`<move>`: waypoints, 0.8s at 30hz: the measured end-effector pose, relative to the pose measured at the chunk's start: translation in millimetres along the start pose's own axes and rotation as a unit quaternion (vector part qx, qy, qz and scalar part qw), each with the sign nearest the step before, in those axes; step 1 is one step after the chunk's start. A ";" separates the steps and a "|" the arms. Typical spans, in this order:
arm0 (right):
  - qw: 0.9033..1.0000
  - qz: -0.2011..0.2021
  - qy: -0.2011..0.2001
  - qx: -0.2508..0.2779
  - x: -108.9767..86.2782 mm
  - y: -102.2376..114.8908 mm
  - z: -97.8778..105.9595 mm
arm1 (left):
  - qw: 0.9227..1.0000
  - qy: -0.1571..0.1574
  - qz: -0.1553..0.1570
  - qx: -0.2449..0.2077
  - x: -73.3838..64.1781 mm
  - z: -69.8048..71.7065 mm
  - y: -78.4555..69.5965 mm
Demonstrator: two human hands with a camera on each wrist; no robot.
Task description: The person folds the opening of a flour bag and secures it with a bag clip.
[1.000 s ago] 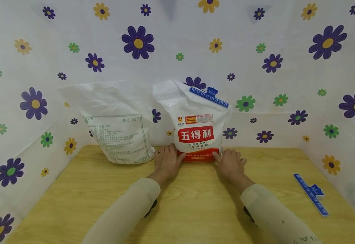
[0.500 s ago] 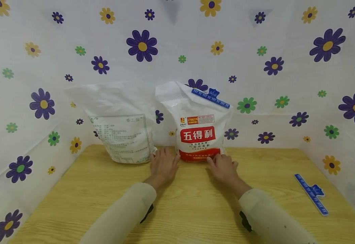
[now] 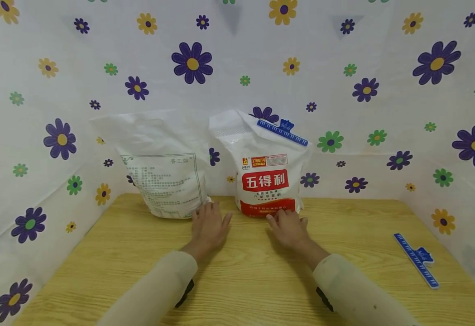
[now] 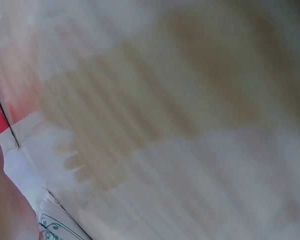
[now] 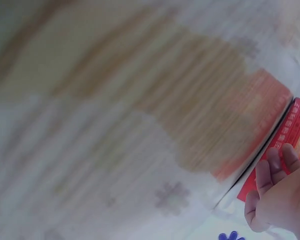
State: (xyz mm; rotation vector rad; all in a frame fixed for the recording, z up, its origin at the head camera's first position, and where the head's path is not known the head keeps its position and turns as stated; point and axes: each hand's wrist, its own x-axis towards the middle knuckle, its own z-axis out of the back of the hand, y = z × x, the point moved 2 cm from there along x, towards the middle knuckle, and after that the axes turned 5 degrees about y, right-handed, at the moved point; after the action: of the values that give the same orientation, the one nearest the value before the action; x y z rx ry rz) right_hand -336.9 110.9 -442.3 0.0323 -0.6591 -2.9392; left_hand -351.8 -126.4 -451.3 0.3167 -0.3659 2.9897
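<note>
A white flour bag (image 3: 267,181) with red panels stands upright against the back wall, its folded top pinched by a blue clip (image 3: 283,131) with a piano-key pattern. To its left leans a second white bag (image 3: 164,185) with green print and a loose, unclipped top. My left hand (image 3: 209,228), fingers spread and relaxed, is at the lower right corner of the green-printed bag. Just in front of the flour bag's base is my right hand (image 3: 289,228), its fingers loosely bent and holding nothing. In the right wrist view its fingers (image 5: 275,165) overlap the red panel.
On the right side of the wooden table (image 3: 245,280) lies another blue clip (image 3: 416,260) of the same pattern. A white flower-print cloth (image 3: 245,50) covers the back and both sides. The table surface shows glossy reflections in both wrist views.
Both hands have drawn back from the flour bag's lower sides, moving left and slightly toward me. The left hand now overlaps the green-printed bag's corner. Both bags stay standing; the view has shifted slightly.
</note>
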 end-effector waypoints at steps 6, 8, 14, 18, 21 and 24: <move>1.000 0.016 0.011 0.000 -2.5 10.4 -4.2 | 1.000 -0.004 -0.006 0.009 -7.5 2.9 8.0; 1.000 0.024 0.012 0.001 -3.2 13.6 -5.6 | 1.000 -0.006 -0.006 0.004 -10.5 3.8 11.5; 0.999 0.034 0.015 0.009 -5.1 21.4 -9.0 | 1.000 -0.013 -0.014 -0.014 -19.0 7.4 18.8; 0.999 0.039 0.018 0.008 -4.9 25.8 -11.4 | 0.999 -0.019 -0.023 -0.019 -23.5 10.8 20.5; 0.999 0.048 0.014 0.008 -4.4 29.7 -12.7 | 0.999 -0.023 -0.029 -0.019 -26.4 12.7 21.7; 0.998 0.055 0.011 0.008 -3.3 34.6 -14.1 | 0.999 -0.027 -0.031 -0.021 -29.6 14.8 24.3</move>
State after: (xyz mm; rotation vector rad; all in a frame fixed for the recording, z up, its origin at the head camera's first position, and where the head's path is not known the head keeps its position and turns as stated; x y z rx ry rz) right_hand -328.7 74.4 -440.3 0.0292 -0.6597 -2.8233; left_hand -323.5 -156.0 -449.2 0.3989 -0.4151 2.9139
